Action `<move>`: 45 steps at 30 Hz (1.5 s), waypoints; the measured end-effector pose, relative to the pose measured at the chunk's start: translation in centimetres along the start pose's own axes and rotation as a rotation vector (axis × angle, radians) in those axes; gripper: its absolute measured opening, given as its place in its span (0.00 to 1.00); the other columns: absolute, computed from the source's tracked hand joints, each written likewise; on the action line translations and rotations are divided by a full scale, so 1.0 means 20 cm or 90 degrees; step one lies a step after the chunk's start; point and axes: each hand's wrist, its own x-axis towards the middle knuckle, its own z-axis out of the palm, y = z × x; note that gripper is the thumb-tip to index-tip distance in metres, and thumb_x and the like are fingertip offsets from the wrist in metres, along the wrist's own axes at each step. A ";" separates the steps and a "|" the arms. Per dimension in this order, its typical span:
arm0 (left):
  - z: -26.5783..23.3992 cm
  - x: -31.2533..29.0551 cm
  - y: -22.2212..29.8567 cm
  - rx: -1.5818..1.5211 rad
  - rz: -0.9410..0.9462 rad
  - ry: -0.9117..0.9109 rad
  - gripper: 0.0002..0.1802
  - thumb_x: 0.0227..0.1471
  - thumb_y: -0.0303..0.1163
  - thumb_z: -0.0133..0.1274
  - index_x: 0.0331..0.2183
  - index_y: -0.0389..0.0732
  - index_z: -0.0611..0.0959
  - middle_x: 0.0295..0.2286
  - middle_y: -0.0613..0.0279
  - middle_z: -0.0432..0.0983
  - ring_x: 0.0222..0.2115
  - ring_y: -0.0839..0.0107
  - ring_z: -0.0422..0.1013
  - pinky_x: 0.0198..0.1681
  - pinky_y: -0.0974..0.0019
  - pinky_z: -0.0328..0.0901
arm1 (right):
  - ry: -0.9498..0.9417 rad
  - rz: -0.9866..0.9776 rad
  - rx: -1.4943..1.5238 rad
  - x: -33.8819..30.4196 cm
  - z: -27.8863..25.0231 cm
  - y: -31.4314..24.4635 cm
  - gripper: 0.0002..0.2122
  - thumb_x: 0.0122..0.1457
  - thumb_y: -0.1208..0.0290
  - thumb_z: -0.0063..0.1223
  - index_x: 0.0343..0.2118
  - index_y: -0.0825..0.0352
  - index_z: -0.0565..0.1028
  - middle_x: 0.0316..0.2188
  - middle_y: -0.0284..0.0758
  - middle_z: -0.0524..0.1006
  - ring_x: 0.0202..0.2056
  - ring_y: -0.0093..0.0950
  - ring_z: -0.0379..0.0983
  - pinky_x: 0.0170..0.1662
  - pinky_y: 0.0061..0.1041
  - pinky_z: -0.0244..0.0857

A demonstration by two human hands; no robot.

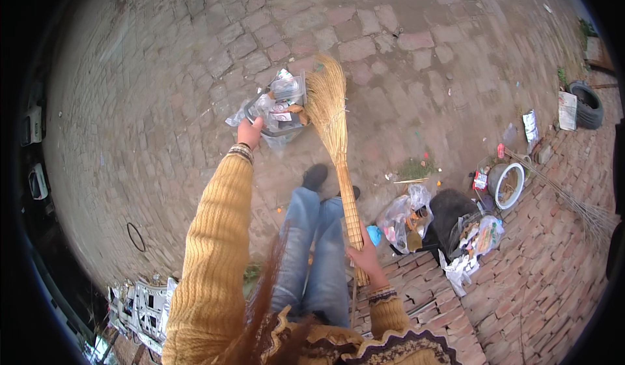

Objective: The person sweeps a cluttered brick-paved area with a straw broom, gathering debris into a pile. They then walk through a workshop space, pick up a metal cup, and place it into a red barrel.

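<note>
My left hand (249,132) grips the near left edge of a grey-rimmed plastic bin (281,132) lined with a clear bag. Litter fills it, including a clear plastic box (286,89), paper and brown scraps. My right hand (366,261) is wrapped round the lower handle of a straw broom (329,104). The broom slants away from me, its fanned bristles up against the bin's right side. Whether the bin rests on the ground or hangs just above it, I cannot tell.
Worn brick paving (403,98) spreads ahead. At the right lie filled plastic bags (407,218), a black bag (449,212), a white-rimmed round container (509,186), a tyre (588,104) and dry twigs (573,202) along brickwork. A dark ring (136,237) lies left; my shoes (315,177) are nearby.
</note>
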 end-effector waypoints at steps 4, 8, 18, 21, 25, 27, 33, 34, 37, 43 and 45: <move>-0.04 -0.02 0.09 -0.061 -0.010 0.018 0.18 0.52 0.41 0.55 0.30 0.32 0.78 0.24 0.58 0.79 0.20 0.71 0.73 0.23 0.67 0.68 | 0.042 -0.162 -0.099 -0.11 -0.10 -0.02 0.39 0.48 0.77 0.57 0.65 0.66 0.52 0.50 0.39 0.72 0.47 0.26 0.69 0.49 0.23 0.64; 0.03 -0.04 0.11 -0.071 -0.020 0.007 0.18 0.52 0.40 0.55 0.31 0.30 0.77 0.25 0.58 0.80 0.23 0.71 0.74 0.24 0.67 0.68 | 0.093 -0.152 -0.088 -0.27 -0.22 -0.04 0.39 0.47 0.78 0.56 0.65 0.66 0.54 0.50 0.39 0.72 0.47 0.22 0.69 0.48 0.23 0.65; -0.03 -0.02 0.02 -0.041 -0.009 0.004 0.19 0.53 0.41 0.52 0.29 0.31 0.81 0.26 0.58 0.80 0.28 0.70 0.72 0.36 0.65 0.65 | 0.103 -0.246 -0.062 0.62 -0.17 -0.05 0.41 0.47 0.79 0.55 0.66 0.57 0.51 0.40 0.40 0.76 0.33 0.24 0.74 0.36 0.25 0.69; 0.00 0.01 0.01 0.001 -0.023 0.017 0.18 0.54 0.42 0.52 0.28 0.33 0.81 0.26 0.59 0.79 0.30 0.70 0.70 0.38 0.64 0.63 | 0.044 -0.137 -0.042 0.68 0.01 0.09 0.42 0.47 0.79 0.54 0.66 0.55 0.50 0.34 0.40 0.78 0.31 0.31 0.76 0.39 0.29 0.70; -0.02 0.06 -0.02 -0.065 0.028 -0.031 0.18 0.55 0.41 0.52 0.27 0.33 0.81 0.28 0.60 0.78 0.32 0.71 0.69 0.43 0.65 0.61 | 0.130 -0.411 -0.061 0.43 0.13 0.22 0.44 0.46 0.79 0.56 0.67 0.51 0.49 0.46 0.47 0.74 0.43 0.41 0.74 0.43 0.35 0.67; -0.04 0.08 -0.05 -0.085 0.012 -0.065 0.18 0.55 0.40 0.51 0.28 0.32 0.80 0.28 0.59 0.78 0.33 0.70 0.69 0.43 0.64 0.61 | 0.021 -0.279 -0.133 0.34 0.14 0.24 0.44 0.45 0.79 0.54 0.67 0.48 0.48 0.45 0.47 0.73 0.40 0.44 0.73 0.41 0.38 0.67; -0.06 0.08 -0.05 -0.127 -0.041 -0.044 0.18 0.46 0.42 0.54 0.25 0.35 0.77 0.23 0.60 0.73 0.25 0.70 0.66 0.34 0.65 0.60 | 0.055 -0.289 -0.235 0.32 0.12 0.06 0.43 0.45 0.80 0.54 0.66 0.52 0.50 0.40 0.48 0.74 0.39 0.45 0.73 0.40 0.40 0.66; -0.06 0.07 -0.02 -0.117 -0.074 -0.033 0.17 0.45 0.43 0.54 0.24 0.36 0.77 0.22 0.61 0.72 0.24 0.70 0.65 0.32 0.65 0.59 | 0.058 -0.287 -0.212 0.30 0.13 0.05 0.43 0.45 0.80 0.55 0.66 0.53 0.51 0.41 0.48 0.73 0.39 0.45 0.72 0.40 0.40 0.65; -0.01 -0.02 0.03 -0.115 -0.065 -0.023 0.17 0.42 0.42 0.55 0.20 0.36 0.76 0.18 0.62 0.69 0.21 0.71 0.63 0.27 0.65 0.57 | 0.052 -0.336 -0.104 0.15 0.14 0.07 0.42 0.45 0.80 0.54 0.66 0.58 0.50 0.42 0.49 0.73 0.40 0.45 0.72 0.42 0.40 0.65; 0.05 -0.22 0.12 -0.072 -0.032 -0.087 0.16 0.42 0.40 0.54 0.18 0.34 0.77 0.17 0.66 0.67 0.20 0.73 0.60 0.25 0.66 0.53 | 0.081 -0.303 0.013 -0.18 0.14 0.18 0.42 0.46 0.79 0.53 0.66 0.60 0.49 0.48 0.51 0.71 0.46 0.43 0.71 0.48 0.37 0.63; 0.08 -0.26 0.17 -0.076 0.004 -0.115 0.16 0.42 0.39 0.54 0.17 0.35 0.77 0.17 0.66 0.67 0.19 0.74 0.59 0.24 0.66 0.53 | 0.148 -0.337 0.045 -0.28 0.13 0.22 0.41 0.47 0.77 0.52 0.66 0.60 0.48 0.49 0.51 0.71 0.47 0.42 0.71 0.48 0.35 0.64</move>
